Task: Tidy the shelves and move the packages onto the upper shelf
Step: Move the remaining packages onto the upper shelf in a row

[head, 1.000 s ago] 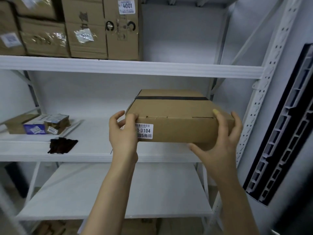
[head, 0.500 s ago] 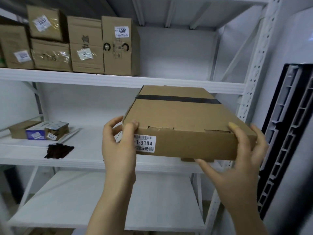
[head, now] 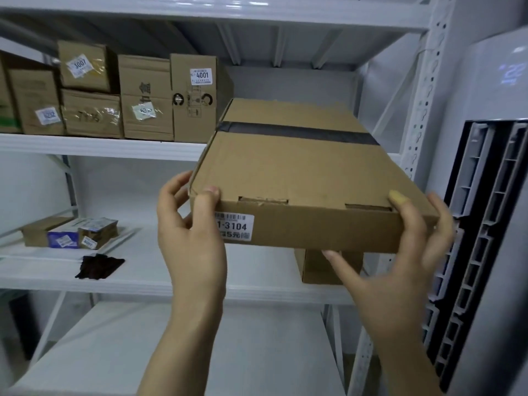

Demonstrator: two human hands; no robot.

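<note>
A flat brown cardboard box [head: 297, 178] with a black tape band and a white label reading 3104 is held in the air in front of the white rack. My left hand [head: 191, 232] grips its near left corner, thumb on top. My right hand [head: 400, 252] grips its near right corner, thumb on the lid and fingers underneath. The box's far end reaches up to the level of the upper shelf [head: 100, 145], whose right part is bare. A smaller brown box [head: 317, 267] shows on the middle shelf [head: 143, 281], right under the held one.
Several labelled cartons [head: 145, 98] fill the upper shelf's left half. On the middle shelf at left lie small packages [head: 71, 232] and a dark bundle [head: 100, 265]. The perforated rack post [head: 423, 104] and a tall white appliance [head: 491, 195] stand at right. A lower shelf [head: 185, 347] is below.
Both hands have lifted the flat box from the middle shelf level up toward the upper shelf. The view has tilted upward, and a smaller box beneath has come into sight.
</note>
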